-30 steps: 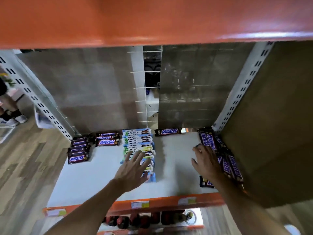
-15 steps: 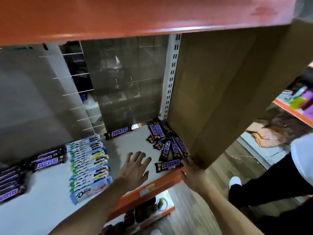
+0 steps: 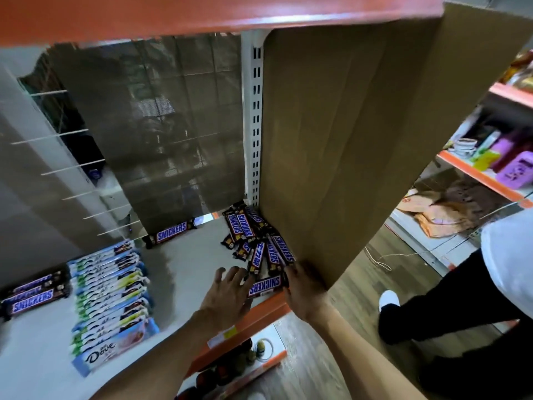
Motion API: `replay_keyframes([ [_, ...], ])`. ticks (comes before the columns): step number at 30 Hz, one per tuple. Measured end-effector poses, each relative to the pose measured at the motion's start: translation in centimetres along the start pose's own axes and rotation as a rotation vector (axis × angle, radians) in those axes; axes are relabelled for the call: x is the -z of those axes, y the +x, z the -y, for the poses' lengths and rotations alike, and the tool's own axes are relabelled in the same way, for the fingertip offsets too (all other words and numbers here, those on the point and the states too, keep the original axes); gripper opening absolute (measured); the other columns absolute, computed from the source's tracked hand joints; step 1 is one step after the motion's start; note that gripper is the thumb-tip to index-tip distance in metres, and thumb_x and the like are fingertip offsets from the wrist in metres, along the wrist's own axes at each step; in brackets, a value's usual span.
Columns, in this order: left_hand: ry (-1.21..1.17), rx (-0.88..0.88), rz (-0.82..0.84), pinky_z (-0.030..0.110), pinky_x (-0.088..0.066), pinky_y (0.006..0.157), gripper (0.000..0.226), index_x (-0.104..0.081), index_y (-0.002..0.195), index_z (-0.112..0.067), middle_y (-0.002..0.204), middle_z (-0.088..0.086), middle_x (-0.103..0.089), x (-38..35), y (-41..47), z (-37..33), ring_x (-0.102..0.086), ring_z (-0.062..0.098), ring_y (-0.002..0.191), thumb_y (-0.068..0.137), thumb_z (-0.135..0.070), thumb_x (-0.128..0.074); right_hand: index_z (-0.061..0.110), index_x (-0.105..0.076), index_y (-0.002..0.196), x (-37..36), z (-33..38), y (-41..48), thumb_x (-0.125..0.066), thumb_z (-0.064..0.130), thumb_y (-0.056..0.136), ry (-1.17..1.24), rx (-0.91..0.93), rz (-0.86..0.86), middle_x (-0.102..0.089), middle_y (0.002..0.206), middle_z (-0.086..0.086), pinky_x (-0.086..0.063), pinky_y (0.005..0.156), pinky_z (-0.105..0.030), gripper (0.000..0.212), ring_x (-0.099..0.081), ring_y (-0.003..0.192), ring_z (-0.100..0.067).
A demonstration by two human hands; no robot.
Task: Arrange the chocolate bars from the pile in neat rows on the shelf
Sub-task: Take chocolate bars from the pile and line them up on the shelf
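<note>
A loose pile of Snickers bars (image 3: 253, 235) lies in the right back corner of the white shelf (image 3: 187, 267), against a cardboard panel. One Snickers bar (image 3: 265, 285) lies apart from it at the shelf's front edge. My left hand (image 3: 227, 293) hovers with fingers spread, its fingertips at that bar's left end. My right hand (image 3: 302, 287) is at the shelf's corner with its fingers against the bar's right end; its grip is hidden. To the left lie a row of Dove bars (image 3: 109, 298) and stacked Snickers rows (image 3: 31, 297). A single Snickers (image 3: 171, 230) sits at the back.
The tall cardboard panel (image 3: 346, 140) walls the shelf's right side. An orange shelf (image 3: 202, 13) hangs overhead and an orange front rail (image 3: 251, 316) edges the shelf. A person in black trousers (image 3: 461, 298) stands on the right. Bottles stand on the lower shelf (image 3: 230, 368).
The view has swung right toward the pile. My left hand left the Dove row and moved right to the front Snickers bar; my right hand shifted from the pile to the shelf's front corner.
</note>
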State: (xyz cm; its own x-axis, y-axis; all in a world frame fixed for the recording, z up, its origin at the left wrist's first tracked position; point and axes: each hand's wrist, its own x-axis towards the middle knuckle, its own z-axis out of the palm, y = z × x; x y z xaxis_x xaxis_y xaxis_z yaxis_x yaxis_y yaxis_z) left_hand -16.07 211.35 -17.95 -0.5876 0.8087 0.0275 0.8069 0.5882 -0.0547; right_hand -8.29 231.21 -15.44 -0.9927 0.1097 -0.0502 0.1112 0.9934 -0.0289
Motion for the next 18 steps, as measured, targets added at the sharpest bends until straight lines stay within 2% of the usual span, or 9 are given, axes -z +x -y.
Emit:
replay_keyframes([
  [2,0.005,0.010,0.025,0.047,-0.050,0.079,0.059,-0.053,0.115,-0.015,0.104,0.009,-0.062,-0.5,0.3,-0.2,-0.057,0.028,0.096,0.069,-0.044,-0.075,0.008,-0.064,0.103,0.0,0.0,0.7,-0.064,0.027,0.085,-0.021,-0.030,-0.061,-0.062,0.103,-0.013,-0.053,0.074,-0.037,0.027,-0.060,0.089,-0.029],
  [4,0.002,0.016,0.047,0.047,-0.052,0.077,0.062,-0.055,0.116,-0.015,0.102,0.008,-0.063,-0.9,0.5,-0.3,-0.060,0.027,0.093,0.066,-0.045,-0.078,0.007,-0.060,0.117,-0.8,0.0,1.2,-0.046,0.024,0.097,0.024,-0.024,-0.022,-0.057,0.118,-0.015,-0.045,0.089,-0.038,0.030,-0.055,0.107,-0.031],
  [7,0.011,0.035,0.061,0.048,-0.053,0.074,0.063,-0.062,0.114,-0.013,0.099,0.008,-0.065,-1.4,0.8,-0.5,-0.062,0.026,0.089,0.062,-0.044,-0.083,0.018,-0.069,0.096,1.2,0.6,1.9,-0.044,0.035,0.094,-0.090,-0.054,0.147,-0.062,0.101,-0.006,-0.043,0.086,-0.033,0.030,-0.056,0.097,-0.026],
  [10,0.013,0.064,0.078,0.045,-0.054,0.075,0.061,-0.067,0.110,-0.016,0.095,0.005,-0.068,-2.0,0.8,-0.5,-0.063,0.024,0.085,0.058,-0.042,-0.086,0.011,-0.065,0.092,-1.0,-0.2,2.7,-0.044,0.022,0.095,-0.165,-0.051,0.188,-0.056,0.098,-0.014,-0.040,0.091,-0.038,0.023,-0.050,0.097,-0.031],
  [12,0.015,0.067,0.086,0.044,-0.054,0.075,0.061,-0.068,0.111,-0.016,0.095,0.004,-0.068,-2.4,0.8,-0.5,-0.064,0.023,0.084,0.058,-0.041,-0.086,0.020,-0.065,0.087,-0.5,0.1,3.8,-0.052,0.029,0.092,0.020,-0.235,0.225,-0.059,0.093,-0.003,-0.040,0.080,-0.025,0.016,-0.056,0.091,-0.019],
  [13,0.027,0.060,0.092,0.044,-0.054,0.075,0.060,-0.069,0.109,-0.016,0.095,0.004,-0.068,-2.5,0.7,-0.4,-0.064,0.022,0.084,0.057,-0.042,-0.085,0.025,-0.064,0.082,-0.7,0.1,4.1,-0.056,0.034,0.089,0.084,-0.238,0.181,-0.060,0.086,0.003,-0.039,0.073,-0.020,0.014,-0.057,0.083,-0.013],
  [15,0.049,0.046,0.097,0.044,-0.054,0.075,0.056,-0.071,0.105,-0.019,0.093,0.002,-0.068,-2.5,0.6,-0.3,-0.063,0.021,0.084,0.057,-0.044,-0.084,0.019,-0.064,0.079,-1.2,0.1,4.5,-0.058,0.029,0.089,0.050,-0.212,0.225,-0.061,0.082,-0.003,-0.043,0.073,-0.025,0.015,-0.058,0.077,-0.017],
  [17,0.049,0.048,0.136,0.044,-0.053,0.078,0.056,-0.071,0.107,-0.020,0.093,0.001,-0.068,-2.1,0.3,0.0,-0.063,0.020,0.085,0.058,-0.045,-0.082,0.012,-0.064,0.093,-3.3,-0.6,4.4,-0.052,0.019,0.094,-0.038,-0.090,0.190,-0.061,0.094,-0.010,-0.044,0.084,-0.034,0.015,-0.057,0.090,-0.024],
  [18,0.045,0.051,0.164,0.045,-0.052,0.081,0.056,-0.070,0.110,-0.019,0.096,0.002,-0.068,-1.8,0.2,0.0,-0.063,0.020,0.088,0.062,-0.044,-0.081,0.011,-0.064,0.099,-2.9,-0.8,4.8,-0.049,0.018,0.095,-0.080,-0.097,0.204,-0.061,0.100,-0.010,-0.043,0.088,-0.035,0.017,-0.056,0.095,-0.025],
])
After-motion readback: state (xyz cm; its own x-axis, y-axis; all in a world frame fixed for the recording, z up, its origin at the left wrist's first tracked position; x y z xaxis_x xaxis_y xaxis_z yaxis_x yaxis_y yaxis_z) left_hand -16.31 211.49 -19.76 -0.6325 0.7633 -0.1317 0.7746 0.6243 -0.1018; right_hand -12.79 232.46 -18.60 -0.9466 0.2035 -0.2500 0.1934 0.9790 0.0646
